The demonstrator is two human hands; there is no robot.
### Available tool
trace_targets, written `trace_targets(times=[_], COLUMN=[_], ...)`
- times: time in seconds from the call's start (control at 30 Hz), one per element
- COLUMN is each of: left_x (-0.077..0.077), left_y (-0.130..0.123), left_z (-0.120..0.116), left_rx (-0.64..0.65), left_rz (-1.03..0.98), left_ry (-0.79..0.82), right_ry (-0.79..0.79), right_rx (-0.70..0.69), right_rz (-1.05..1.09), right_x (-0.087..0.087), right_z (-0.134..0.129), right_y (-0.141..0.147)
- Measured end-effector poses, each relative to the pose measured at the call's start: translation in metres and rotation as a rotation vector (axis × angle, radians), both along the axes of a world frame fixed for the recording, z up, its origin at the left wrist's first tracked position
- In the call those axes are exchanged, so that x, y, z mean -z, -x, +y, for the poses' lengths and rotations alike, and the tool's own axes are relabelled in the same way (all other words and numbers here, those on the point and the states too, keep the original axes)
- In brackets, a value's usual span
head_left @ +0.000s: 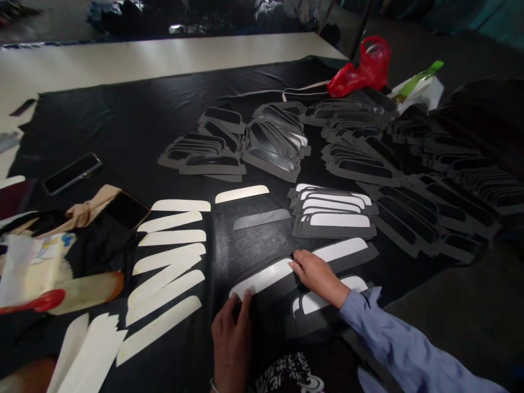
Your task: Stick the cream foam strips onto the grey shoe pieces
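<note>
Strip (268, 275), white, left fingers (245, 307) touching one end, right fingers (301, 261) the other, grips unclear, cream pieces (172, 237) left of both.

A single head-worn camera looks forward and steeply down over the bench (184, 60), from just above the wearer's shirt front (295, 374). The hands (317, 275) are close, low in view; the bench's far edge shows beyond.

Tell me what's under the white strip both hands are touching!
A dark piece shows past the edges of the white strip; whatever the strip covers can't be seen.
</note>
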State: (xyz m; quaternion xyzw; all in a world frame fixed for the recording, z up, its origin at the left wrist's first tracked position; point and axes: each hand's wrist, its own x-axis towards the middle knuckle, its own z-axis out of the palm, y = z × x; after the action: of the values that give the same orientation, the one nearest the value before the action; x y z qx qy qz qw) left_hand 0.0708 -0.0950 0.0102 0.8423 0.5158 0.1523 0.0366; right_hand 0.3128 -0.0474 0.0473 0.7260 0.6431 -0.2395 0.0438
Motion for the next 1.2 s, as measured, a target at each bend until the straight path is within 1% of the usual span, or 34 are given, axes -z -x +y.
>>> trace_targets(times=[0.07,0.13,0.2,0.27,0.33,0.4,0.47,0.53,0.63,0.73,0.83,0.9,0.97,1.1,1.2], left_x=[0.0,0.0,0.0,0.001,0.002,0.002,0.002,0.002,0.002,0.002,0.001,0.0,0.0,0.001,0.002], left_y=[-0.001,-0.003,-0.004,-0.006,-0.007,-0.007,-0.008,-0.009,-0.01,-0.011,-0.012,-0.012,-0.012,-0.013,-0.014], left_z=[-0.002,-0.004,-0.005,-0.005,-0.005,-0.005,-0.005,-0.006,-0.007,-0.006,-0.006,-0.005,-0.006,-0.006,-0.006], left_rx=[0.0,-0.012,-0.026,-0.037,-0.047,-0.057,-0.072,-0.08,-0.101,-0.122,-0.123,-0.129,-0.143,-0.142,-0.133], left_rz=[0.013,0.026,0.033,0.032,0.02,0.009,-0.001,-0.015,-0.032,-0.026,-0.021,-0.022,-0.019,-0.006,0.003], left_ry=[-0.011,-0.018,-0.022,-0.025,-0.022,-0.004,0.004,0.001,-0.003,0.013,0.024,0.026,0.038,0.039,0.019], right_ry=[-0.005,-0.04,-0.136,-0.288,-0.425,-0.472,-0.434,-0.368,-0.332,-0.347,-0.329,-0.312,-0.33,-0.414,-0.409], right_rx=[-0.008,-0.015,-0.033,-0.085,-0.193,-0.371,-0.537,-0.611,-0.605,-0.615,-0.663,-0.696,-0.687,-0.579,-0.563], right_rz=[-0.006,-0.055,-0.137,-0.168,-0.101,0.004,0.063,0.065,0.043,0.042,0.066,0.099,0.118,0.059,0.059], right_x=[0.001,-0.001,-0.005,-0.01,-0.012,-0.007,0.002,0.013,0.021,0.02,0.019,0.02,0.022,0.029,0.031], right_z=[-0.002,-0.004,-0.002,0.006,0.018,0.032,0.043,0.048,0.048,0.046,0.044,0.042,0.04,0.033,0.03], right_y=[-0.002,-0.004,-0.003,0.005,0.022,0.041,0.058,0.066,0.069,0.074,0.081,0.079,0.071,0.043,0.028])
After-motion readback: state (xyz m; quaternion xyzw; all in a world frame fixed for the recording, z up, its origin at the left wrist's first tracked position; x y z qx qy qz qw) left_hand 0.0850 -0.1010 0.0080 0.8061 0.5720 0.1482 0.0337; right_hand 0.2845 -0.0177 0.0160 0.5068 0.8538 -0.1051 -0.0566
